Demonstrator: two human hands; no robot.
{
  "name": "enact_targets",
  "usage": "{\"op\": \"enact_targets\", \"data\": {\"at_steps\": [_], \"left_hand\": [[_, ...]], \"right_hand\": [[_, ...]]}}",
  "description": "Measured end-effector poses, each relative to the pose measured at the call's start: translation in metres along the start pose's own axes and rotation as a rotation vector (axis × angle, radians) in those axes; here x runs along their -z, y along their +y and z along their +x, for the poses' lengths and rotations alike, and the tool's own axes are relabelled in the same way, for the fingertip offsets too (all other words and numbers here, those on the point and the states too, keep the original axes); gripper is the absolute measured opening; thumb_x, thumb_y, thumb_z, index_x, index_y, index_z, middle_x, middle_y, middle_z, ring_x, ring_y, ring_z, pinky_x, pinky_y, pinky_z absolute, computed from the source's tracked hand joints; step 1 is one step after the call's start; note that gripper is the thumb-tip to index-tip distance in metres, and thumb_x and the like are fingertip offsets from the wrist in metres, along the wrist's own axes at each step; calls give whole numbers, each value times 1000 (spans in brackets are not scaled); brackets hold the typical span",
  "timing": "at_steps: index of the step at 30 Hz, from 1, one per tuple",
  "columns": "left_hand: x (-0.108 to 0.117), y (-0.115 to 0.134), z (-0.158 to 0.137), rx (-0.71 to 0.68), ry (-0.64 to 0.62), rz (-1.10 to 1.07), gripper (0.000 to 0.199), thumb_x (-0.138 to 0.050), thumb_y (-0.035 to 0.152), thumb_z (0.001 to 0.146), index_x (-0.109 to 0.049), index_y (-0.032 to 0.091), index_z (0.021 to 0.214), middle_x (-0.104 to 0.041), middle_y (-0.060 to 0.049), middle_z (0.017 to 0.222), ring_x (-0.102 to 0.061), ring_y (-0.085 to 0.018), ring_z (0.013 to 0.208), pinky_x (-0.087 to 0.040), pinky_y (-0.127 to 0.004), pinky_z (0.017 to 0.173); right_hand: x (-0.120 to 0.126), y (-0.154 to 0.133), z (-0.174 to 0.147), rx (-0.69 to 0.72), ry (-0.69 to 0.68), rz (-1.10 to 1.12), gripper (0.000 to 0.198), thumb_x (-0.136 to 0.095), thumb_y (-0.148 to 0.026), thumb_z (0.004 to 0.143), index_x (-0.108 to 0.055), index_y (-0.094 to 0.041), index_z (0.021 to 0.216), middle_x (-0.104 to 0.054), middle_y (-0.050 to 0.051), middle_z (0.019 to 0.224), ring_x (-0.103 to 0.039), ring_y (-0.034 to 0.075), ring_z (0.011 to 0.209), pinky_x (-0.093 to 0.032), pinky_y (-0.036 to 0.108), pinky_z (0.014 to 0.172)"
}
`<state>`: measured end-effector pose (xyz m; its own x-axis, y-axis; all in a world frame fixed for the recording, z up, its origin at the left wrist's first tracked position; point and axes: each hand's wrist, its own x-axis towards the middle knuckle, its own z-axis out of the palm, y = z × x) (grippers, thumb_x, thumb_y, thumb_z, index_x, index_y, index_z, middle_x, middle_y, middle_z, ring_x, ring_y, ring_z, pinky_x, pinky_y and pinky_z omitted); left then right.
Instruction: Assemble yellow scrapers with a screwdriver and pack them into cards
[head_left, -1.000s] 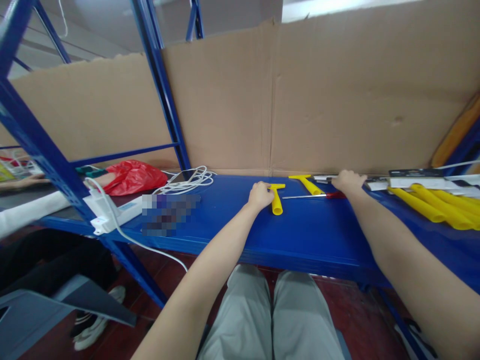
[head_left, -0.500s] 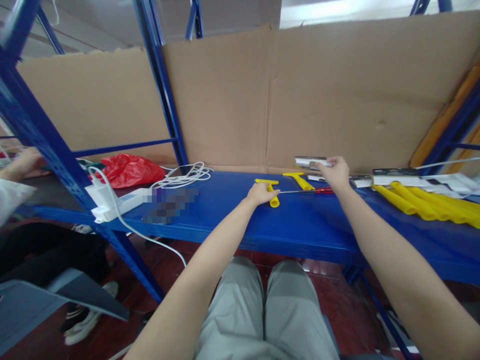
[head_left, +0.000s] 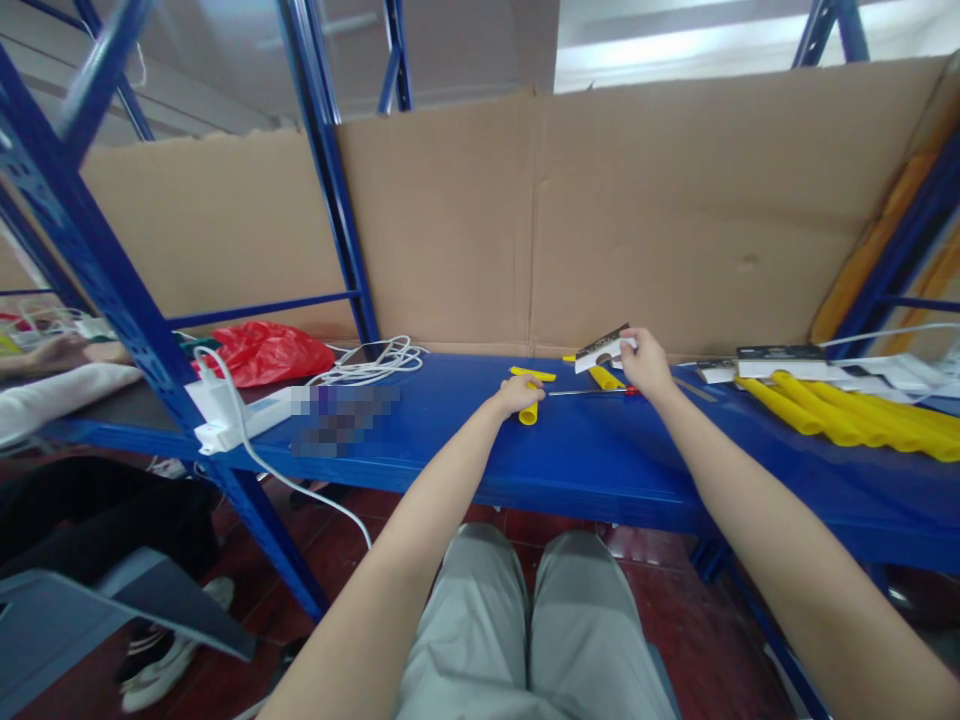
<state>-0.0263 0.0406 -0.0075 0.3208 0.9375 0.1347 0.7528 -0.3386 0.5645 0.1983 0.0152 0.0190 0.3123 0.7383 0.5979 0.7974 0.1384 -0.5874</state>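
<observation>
Surface: blue metal table [head_left: 600, 455], smooth and slightly glossy, running across the view as a level of a rack with blue posts [head_left: 341, 190]. A tall cardboard sheet [head_left: 675, 210] stands along its back edge, creased vertically near the middle.

Left hand [head_left: 517, 396]: fingers wrapped around a yellow T-shaped handle [head_left: 529, 414], which is at the middle of the table, crossbar toward the cardboard and tube end toward the person. Right hand [head_left: 643, 362]: fingers pinching a black-and-white strip [head_left: 598, 351], raised above the table and tilted, its left end lower. Beneath it, a second yellow handle [head_left: 606, 379], partly covered. A screwdriver [head_left: 585, 393] lies between the hands, shaft pointing left, red grip just beside the right hand.

Right part of table: a row of yellow handles [head_left: 855, 415] lying side by side; behind them, black-and-white packages [head_left: 780, 362].

Left part: white power strip [head_left: 259, 415] with a plug and trailing cord, loosely coiled white cable [head_left: 379, 362], red plastic bag [head_left: 266, 352] beyond the post. One pixelated patch nearby; contents not identifiable.

Room: dark red tiled floor [head_left: 645, 600]; pale ceiling, bright strip at upper right. Far left, a co-worker's arm in a white sleeve [head_left: 67, 400] and dark trousers, beside a grey stool [head_left: 150, 600].
</observation>
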Motion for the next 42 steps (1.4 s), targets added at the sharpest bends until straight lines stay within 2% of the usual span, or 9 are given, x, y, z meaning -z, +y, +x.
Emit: {"op": "enact_targets", "data": {"at_steps": [4, 11, 14, 18, 21, 25, 28, 37, 42], "left_hand": [[-4, -7, 8, 48, 75, -164, 35, -59, 11, 74, -69, 16, 107, -71, -7, 97, -65, -17, 80, -49, -24, 72], [4, -2, 1, 110, 202, -446, 31, -56, -4, 66, -71, 15, 86, -66, -3, 73, -62, -16, 67, -48, -26, 68], [10, 2, -3, 225, 220, -612, 38, -56, -8, 61, -69, 14, 89, -63, -3, 67, -60, -17, 62, -47, -26, 61], [16, 1, -1, 348, 373, -844, 56, -55, -10, 60, -63, 17, 109, -63, -2, 75, -60, -17, 63, -45, -24, 59], [18, -2, 2, 364, 443, -983, 55, -57, -6, 67, -59, 19, 116, -65, -3, 82, -62, -17, 67, -46, -23, 59], [20, -3, 4, 366, 448, -1030, 24, -50, 9, 87, -62, 14, 108, -65, -7, 80, -63, -17, 68, -45, -21, 56], [19, -3, 5, 378, 468, -1041, 23, -44, 17, 94, -63, 12, 106, -65, -8, 79, -64, -17, 68, -45, -21, 55], [16, -8, 12, 362, 550, -1117, 40, -63, 8, 81, -58, 14, 120, -69, -12, 103, -69, -20, 87, -52, -24, 67], [19, -6, 10, 386, 503, -1150, 15, -64, 7, 81, -65, 10, 96, -69, -10, 84, -68, -17, 72, -52, -23, 62]], "right_hand": [[-17, 8, 3, 145, 41, 118, 33, -41, -22, 85, -55, -15, 114, -67, 17, 109, -64, 28, 98, -46, 44, 89], [-28, 16, 8, 225, 26, 276, 37, -47, -24, 83, -53, -17, 119, -63, 16, 120, -60, 28, 111, -45, 47, 97], [-29, 13, 6, 184, -28, 334, 41, -52, -25, 82, -50, -17, 122, -66, 16, 114, -64, 28, 104, -47, 49, 95], [-30, 4, 1, 41, -190, 431, 48, -57, -28, 82, -44, -16, 126, -71, 13, 95, -69, 26, 83, -53, 48, 85], [-30, -2, -5, -16, -319, 516, 37, -59, -22, 81, -48, -18, 116, -71, 11, 93, -69, 23, 82, -55, 44, 82], [-29, -9, -12, 5, -453, 594, 18, -59, -13, 78, -55, -20, 95, -71, 9, 97, -69, 20, 87, -53, 41, 87], [-27, -13, -16, 19, -499, 640, 14, -60, -12, 77, -56, -20, 88, -71, 8, 93, -68, 19, 88, -50, 42, 92], [-17, -21, -20, -47, -563, 919, 12, -64, -20, 79, -55, -20, 87, -71, 6, 95, -68, 17, 91, -47, 39, 97], [-13, -25, -22, -108, -598, 963, 8, -62, -17, 81, -56, -20, 85, -71, 5, 89, -68, 16, 88, -49, 36, 95]]}}
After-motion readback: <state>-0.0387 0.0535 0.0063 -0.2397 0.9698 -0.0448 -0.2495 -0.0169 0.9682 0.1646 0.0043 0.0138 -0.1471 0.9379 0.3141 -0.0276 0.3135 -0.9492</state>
